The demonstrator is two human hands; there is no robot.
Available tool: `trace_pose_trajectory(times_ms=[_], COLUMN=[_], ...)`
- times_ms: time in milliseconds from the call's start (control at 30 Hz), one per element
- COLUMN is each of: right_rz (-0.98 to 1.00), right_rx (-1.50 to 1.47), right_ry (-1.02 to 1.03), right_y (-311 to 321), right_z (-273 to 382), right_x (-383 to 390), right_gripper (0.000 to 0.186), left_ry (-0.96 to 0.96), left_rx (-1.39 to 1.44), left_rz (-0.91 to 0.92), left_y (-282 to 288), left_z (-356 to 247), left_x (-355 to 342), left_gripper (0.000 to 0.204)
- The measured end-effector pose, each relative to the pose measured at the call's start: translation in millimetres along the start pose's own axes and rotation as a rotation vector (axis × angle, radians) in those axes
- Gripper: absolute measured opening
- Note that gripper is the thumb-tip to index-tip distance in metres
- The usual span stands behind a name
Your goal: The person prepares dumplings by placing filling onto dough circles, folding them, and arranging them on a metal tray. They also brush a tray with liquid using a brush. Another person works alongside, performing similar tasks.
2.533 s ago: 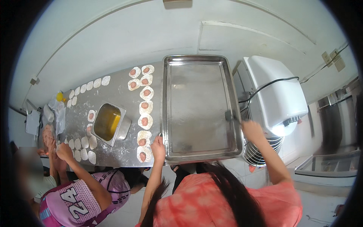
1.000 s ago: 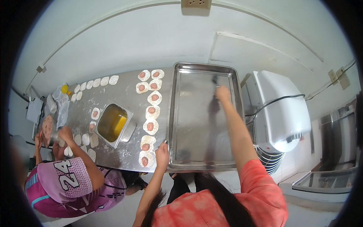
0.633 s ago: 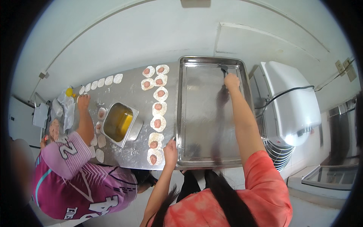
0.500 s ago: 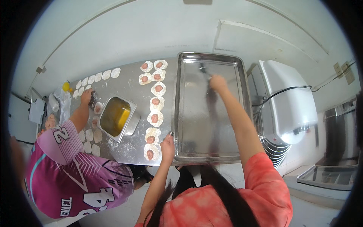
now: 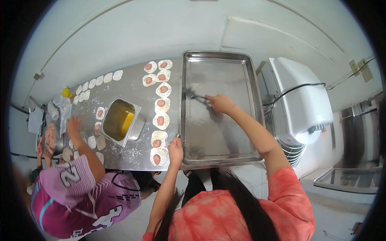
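My right hand (image 5: 220,103) is closed round the handle of a basting brush (image 5: 196,96). The brush's dark head is at the left inner side of a large shallow metal baking tray (image 5: 229,134), low over its bottom or touching it; I cannot tell which. My left hand (image 5: 175,148) grips the tray's left rim close to its near corner, fingers wrapped over the edge. Just left of the tray runs a column of flat dough rounds (image 5: 161,120), each topped with a pinkish lump of filling. The tray holds nothing solid; its metal looks shiny in parts.
A deep metal container (image 5: 136,127) with yellow liquid stands left on the floured steel table (image 5: 124,90). Beyond lie plain dough rounds (image 5: 99,80). A co-worker's hand (image 5: 73,126) reaches in at left. A white machine (image 5: 303,100) with a cable stands right of the tray.
My right hand has drawn the brush from the tray's far middle toward its left side, nearer me. My left hand keeps its grip. The co-worker's hand has left the far dough rounds and come nearer.
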State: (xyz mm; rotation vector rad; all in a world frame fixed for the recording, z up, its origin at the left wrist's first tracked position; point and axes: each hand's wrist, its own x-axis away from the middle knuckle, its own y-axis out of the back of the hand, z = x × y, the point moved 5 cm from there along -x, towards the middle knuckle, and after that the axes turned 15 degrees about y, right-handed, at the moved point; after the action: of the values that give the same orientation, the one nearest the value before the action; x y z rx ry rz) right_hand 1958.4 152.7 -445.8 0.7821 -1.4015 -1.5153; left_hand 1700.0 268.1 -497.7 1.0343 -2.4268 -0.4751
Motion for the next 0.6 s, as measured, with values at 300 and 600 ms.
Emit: trace_pose_trajectory(times_ms=[300,600], right_rz=[-0.259,-0.139], right_rx=[0.099,0.078], right_ry=[-0.369,-0.444], right_y=[25,30], right_z=[-88,-79], right_x=[-13,89], right_gripper=[0.02,0.025], left_ry=[-0.012,-0.002], left_rx=[-0.006,-0.016], left_rz=[-0.011,-0.014], left_y=[-12,-2], left_z=[11,-4], left_x=[-6,5], left_gripper=[0.031,0.03])
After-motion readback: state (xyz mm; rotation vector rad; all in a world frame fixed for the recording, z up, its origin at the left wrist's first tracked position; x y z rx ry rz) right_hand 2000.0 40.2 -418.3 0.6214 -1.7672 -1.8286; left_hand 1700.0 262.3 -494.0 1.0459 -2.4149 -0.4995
